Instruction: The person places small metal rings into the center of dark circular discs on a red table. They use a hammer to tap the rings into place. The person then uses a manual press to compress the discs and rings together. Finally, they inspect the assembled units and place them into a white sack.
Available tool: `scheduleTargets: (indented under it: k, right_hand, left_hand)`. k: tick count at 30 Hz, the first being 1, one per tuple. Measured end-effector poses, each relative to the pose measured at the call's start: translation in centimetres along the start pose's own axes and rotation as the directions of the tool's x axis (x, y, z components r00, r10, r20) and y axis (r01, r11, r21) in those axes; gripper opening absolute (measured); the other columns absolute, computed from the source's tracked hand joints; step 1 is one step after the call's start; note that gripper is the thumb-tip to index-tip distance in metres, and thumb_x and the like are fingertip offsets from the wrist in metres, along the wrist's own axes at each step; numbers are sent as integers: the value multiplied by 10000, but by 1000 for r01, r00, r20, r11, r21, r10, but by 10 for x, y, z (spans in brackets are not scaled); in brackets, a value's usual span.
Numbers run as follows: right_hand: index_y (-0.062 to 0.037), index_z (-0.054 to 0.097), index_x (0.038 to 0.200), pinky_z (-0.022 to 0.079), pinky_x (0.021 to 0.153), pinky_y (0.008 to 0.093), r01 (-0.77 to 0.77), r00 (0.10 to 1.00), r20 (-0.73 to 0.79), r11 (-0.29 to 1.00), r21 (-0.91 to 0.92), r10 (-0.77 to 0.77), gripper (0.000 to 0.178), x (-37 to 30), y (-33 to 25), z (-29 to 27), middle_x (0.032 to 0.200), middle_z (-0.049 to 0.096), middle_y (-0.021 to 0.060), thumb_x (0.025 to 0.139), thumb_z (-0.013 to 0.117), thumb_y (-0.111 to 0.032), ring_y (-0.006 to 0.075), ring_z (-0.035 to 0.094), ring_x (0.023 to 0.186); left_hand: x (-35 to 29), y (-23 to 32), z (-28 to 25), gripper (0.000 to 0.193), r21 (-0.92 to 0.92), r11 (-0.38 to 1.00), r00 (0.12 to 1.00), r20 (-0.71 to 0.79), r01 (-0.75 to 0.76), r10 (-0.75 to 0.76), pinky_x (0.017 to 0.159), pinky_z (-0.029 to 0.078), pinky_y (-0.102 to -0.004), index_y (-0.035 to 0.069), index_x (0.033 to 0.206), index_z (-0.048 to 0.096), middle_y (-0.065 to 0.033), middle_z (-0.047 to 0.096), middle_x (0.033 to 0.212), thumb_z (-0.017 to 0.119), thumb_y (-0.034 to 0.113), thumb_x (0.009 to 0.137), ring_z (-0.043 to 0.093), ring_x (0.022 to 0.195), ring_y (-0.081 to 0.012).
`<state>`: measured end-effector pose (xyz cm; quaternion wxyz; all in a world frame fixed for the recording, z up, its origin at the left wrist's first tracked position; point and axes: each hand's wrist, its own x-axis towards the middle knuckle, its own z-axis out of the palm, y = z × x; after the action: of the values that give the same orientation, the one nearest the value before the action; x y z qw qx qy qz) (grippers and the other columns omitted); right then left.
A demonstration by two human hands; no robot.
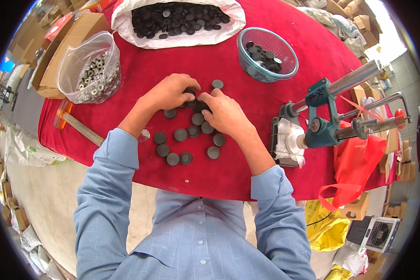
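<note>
My left hand (171, 92) is closed, its thumb and fingers curled round black round caps (190, 90) near the middle of the table. Facing it, my right hand (225, 113) has its fingertips bent in on more dark caps (200, 105); these are partly hidden under the fingers. Loose black caps lie flat on the red cloth around and below both hands, among them one cap (180, 135) in the middle and another (213, 152) closer to me. A single cap (217, 84) sits just beyond my right hand.
A white sack (121, 23) of black caps lies at the far side. Right of it stands a clear bowl (291, 60) with caps. To the left are a plastic bag (70, 70) of metal parts and a hammer (84, 129). A green hand press (323, 135) stands at right.
</note>
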<state>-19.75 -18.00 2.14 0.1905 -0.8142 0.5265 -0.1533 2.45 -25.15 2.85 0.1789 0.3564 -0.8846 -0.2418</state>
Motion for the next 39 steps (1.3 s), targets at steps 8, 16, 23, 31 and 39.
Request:
scheduleTargets:
  k: [8, 16, 23, 31, 39]
  right_hand:
    - [3, 595, 1147, 601, 903, 554, 16, 999, -33, 1000, 25, -15, 432, 13, 4, 12, 1128, 680, 254, 815, 816, -160, 473, 710, 1045]
    - [42, 619, 1186, 558, 943, 507, -56, 998, -15, 961, 269, 62, 449, 11, 9, 7, 1080, 722, 269, 833, 805, -163, 441, 701, 1086]
    - [66, 644, 1120, 583, 889, 523, -77, 991, -73, 931, 358, 110, 345, 18, 17, 15, 1021, 725, 304, 872, 750, -149, 463, 717, 1033]
    - [52, 622, 1177, 589, 845, 461, -71, 938, -190, 696, 715, 291, 346, 17, 19, -5, 953, 744, 226, 968, 704, -212, 343, 759, 900]
    - [20, 691, 1084, 570, 831, 519, 97, 545, -832, 978, 185, 104, 163, 46, 45, -106, 936, 748, 253, 1031, 641, -126, 452, 745, 911]
  left_hand:
    - [3, 17, 9, 179, 214, 975, 989, 121, 53, -80, 935, 551, -511, -4, 1076, 730, -190, 694, 1083, 732, 91, 924, 679, 1069, -409]
    - [4, 12, 12, 189, 87, 992, 991, 91, 95, -103, 910, 543, -511, -16, 1092, 708, -205, 730, 1051, 714, 65, 921, 692, 1041, -422]
    - [9, 24, 3, 167, -95, 965, 964, 123, 246, -234, 673, 561, -395, -34, 1115, 654, -152, 726, 939, 675, 50, 972, 700, 723, -222]
    - [31, 43, -9, 142, -394, 875, 953, 3, 281, -304, 540, 449, -269, -5, 1125, 641, -17, 625, 793, 615, 111, 1048, 546, 571, -86]
    - [151, 76, -34, 335, -210, 977, 871, -475, 28, -127, 754, 591, -438, -59, 1056, 719, -219, 749, 881, 667, 257, 959, 754, 751, -307]
